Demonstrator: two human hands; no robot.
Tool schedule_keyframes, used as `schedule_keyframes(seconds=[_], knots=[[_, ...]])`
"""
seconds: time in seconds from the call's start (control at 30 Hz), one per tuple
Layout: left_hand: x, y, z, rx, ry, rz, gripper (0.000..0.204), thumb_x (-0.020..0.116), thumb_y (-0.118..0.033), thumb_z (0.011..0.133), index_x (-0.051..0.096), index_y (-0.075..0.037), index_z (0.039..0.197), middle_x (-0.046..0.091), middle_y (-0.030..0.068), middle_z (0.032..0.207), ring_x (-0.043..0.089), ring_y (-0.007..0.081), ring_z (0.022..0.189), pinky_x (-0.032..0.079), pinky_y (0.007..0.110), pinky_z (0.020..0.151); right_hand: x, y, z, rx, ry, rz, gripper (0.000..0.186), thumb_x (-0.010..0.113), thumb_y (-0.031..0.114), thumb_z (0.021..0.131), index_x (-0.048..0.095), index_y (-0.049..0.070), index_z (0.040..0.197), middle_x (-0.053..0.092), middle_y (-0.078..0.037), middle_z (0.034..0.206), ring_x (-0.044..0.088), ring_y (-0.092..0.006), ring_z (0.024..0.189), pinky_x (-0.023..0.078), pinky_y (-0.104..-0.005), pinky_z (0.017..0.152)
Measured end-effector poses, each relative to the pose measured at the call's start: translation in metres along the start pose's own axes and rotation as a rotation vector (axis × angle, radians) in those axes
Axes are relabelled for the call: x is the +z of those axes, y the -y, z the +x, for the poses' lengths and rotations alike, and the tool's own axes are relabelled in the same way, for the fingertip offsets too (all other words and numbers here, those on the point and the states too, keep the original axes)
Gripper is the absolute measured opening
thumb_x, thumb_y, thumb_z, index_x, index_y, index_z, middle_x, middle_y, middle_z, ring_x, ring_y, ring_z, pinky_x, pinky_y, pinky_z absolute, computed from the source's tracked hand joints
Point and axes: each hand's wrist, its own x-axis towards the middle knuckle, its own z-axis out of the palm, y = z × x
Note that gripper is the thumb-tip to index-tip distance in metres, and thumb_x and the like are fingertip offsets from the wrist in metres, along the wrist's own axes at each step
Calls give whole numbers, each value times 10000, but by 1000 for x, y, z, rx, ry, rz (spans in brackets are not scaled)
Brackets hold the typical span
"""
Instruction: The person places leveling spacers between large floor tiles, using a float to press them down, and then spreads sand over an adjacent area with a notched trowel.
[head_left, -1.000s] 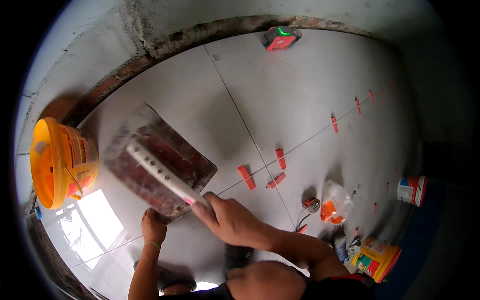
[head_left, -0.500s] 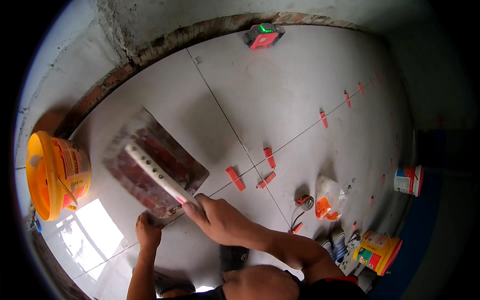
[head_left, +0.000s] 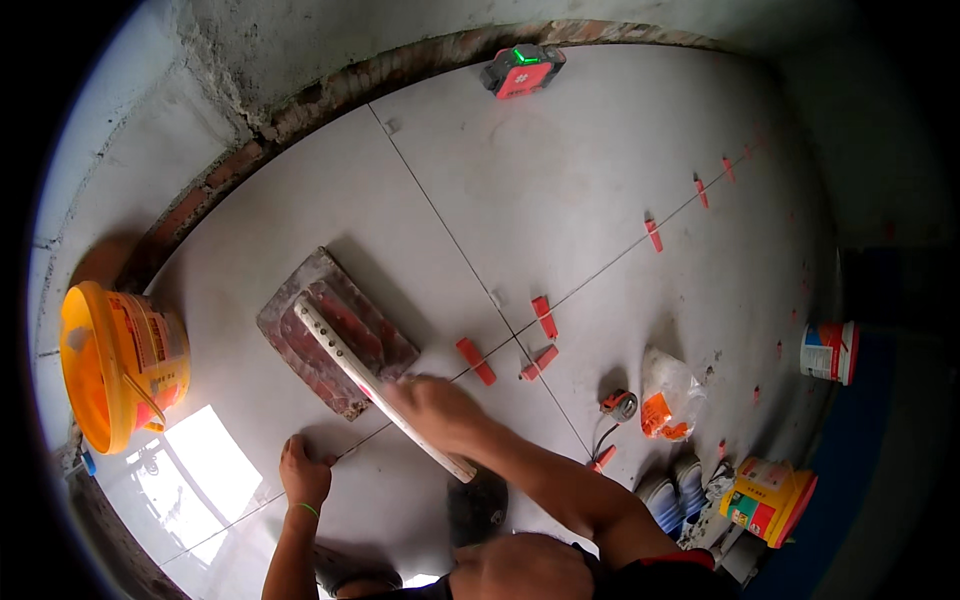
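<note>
Right hand (head_left: 432,408), slightly blurred, wrapped around the pale handle (head_left: 340,350) of a flat, rectangular, reddish-brown tool (head_left: 368,318), whose plate is ahead and to the left of that hand; whether it touches the grey floor tiles (head_left: 600,150), I cannot tell. The left hand (head_left: 305,470), lower and to the left of the right one, has bent fingers beside a tile joint; I cannot tell whether it holds anything. Compared with half a second ago, the plate is sharper, farther from the yellow bucket (head_left: 155,350) and clear of the left hand, and the handle's end now shows past the right hand. Red wedges (head_left: 544,318) sit ahead-right of the right hand; a tape measure (head_left: 622,406) and plastic bag (head_left: 672,385) lie farther right.
</note>
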Motion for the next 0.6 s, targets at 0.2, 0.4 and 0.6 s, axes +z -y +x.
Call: schedule_keyframes(seconds=[0.2, 0.4, 0.6], knots=[[2, -2, -5, 17, -11, 5, 420, 860, -109, 592, 516, -15, 814, 587, 158, 828, 568, 394, 795, 455, 478, 689, -58, -86, -44, 191, -472, -471, 598, 485, 332, 993, 377, -95, 1397, 349, -242, 1481, 284, -416, 1401, 268, -479, 1149], [-14, 12, 6, 38, 26, -11, 373, 851, -182, 650, 529, -13, 731, 598, 145, 766, 577, 384, 757, 458, 464, 669, -58, -95, -47, 137, -336, -541, 745, 484, 455, 972, 339, -115, 1428, 248, -254, 1546, 231, -365, 1448, 199, -467, 1181], [-66, 11, 26, 252, -175, -104, 158, 741, -111, 792, 601, -42, 766, 620, 136, 762, 610, 367, 741, 482, 430, 642, -40, -73, -36, 6, -366, -312, 531, 627, 203, 884, 478, -35, 1336, 402, -276, 1435, 383, -446, 1328, 313, -497, 1116]])
